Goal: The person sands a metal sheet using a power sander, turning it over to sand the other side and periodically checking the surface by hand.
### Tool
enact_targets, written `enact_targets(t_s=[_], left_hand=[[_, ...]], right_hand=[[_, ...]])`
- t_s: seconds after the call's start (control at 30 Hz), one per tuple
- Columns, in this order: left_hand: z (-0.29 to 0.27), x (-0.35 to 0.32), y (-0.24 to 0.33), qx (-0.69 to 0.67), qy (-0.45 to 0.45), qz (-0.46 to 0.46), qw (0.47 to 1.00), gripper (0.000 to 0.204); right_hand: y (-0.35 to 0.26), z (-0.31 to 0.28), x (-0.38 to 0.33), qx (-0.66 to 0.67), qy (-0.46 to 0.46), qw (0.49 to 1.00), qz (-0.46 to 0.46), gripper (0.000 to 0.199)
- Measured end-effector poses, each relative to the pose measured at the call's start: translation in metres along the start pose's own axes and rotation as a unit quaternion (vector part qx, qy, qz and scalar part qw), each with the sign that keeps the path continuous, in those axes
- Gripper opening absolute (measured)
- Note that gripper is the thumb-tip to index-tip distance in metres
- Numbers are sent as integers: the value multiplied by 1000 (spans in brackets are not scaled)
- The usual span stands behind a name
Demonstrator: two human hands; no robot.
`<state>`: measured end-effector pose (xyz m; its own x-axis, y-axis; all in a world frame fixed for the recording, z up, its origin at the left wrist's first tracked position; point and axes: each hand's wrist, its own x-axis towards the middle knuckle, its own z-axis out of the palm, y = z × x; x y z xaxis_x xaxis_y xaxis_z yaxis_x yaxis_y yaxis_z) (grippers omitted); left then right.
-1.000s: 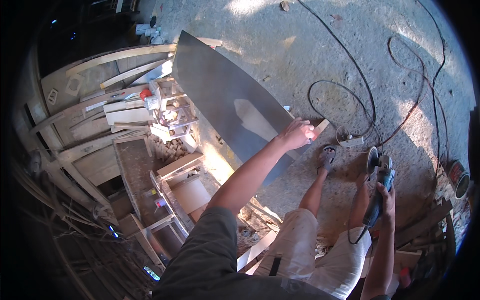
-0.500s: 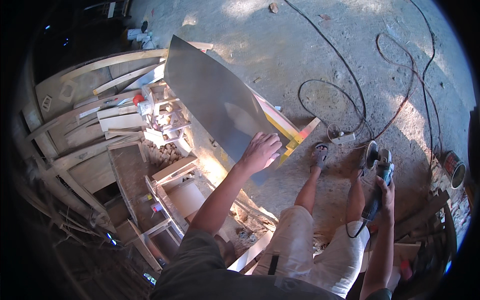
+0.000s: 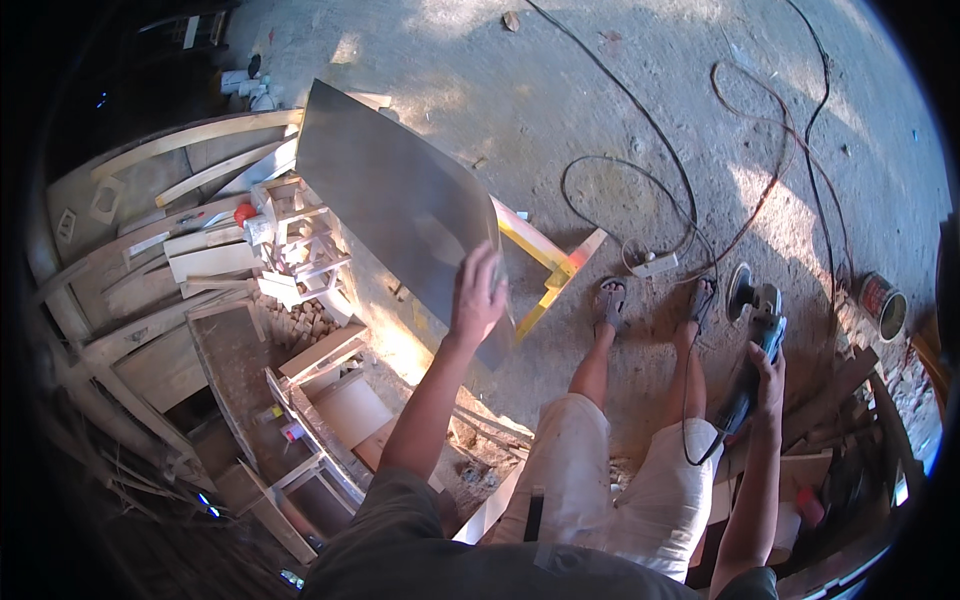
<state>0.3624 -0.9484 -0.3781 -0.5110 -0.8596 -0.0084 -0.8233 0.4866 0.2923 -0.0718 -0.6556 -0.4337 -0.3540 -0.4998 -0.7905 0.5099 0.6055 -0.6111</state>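
The left hand (image 3: 478, 292) gripped a grey metal sheet (image 3: 400, 200) (tilted), fingers clamped on its edge. At four o'clock, the right hand (image 3: 768, 375) had fingers closed around an angle grinder (image 3: 752, 345).

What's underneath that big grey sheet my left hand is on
Under the grey sheet, a yellow wooden frame sticks out at its right edge, near your left hand. Whatever else supports the sheet is covered by it.

The big flat board (image 3: 400, 205) leans over the floor (image 3: 600, 90) in front of the feet. Wood pieces (image 3: 215, 260) lie to its left. The cord (image 3: 640, 190) lies on the floor to its right, and a can (image 3: 884, 305) sits at the far right.
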Motion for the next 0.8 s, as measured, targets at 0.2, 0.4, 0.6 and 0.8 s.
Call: enact_targets(t_s=[0.2,0.4,0.6,0.8], left_hand=[[-36,-54,-46,-262,101,-430,858,15],[-64,-75,-62,-340,177,-423,821,21],[-78,-79,-64,-386,159,-463,782,27],[-75,-71,-52,-385,151,-460,786,33]], right_hand=[[-2,7,-1,-27,20,999,-8,35],[12,4,3,8,6,999,30,38],[7,16,-1,23,-12,998,60,35],[0,20,-1,1,16,999,44,34]])
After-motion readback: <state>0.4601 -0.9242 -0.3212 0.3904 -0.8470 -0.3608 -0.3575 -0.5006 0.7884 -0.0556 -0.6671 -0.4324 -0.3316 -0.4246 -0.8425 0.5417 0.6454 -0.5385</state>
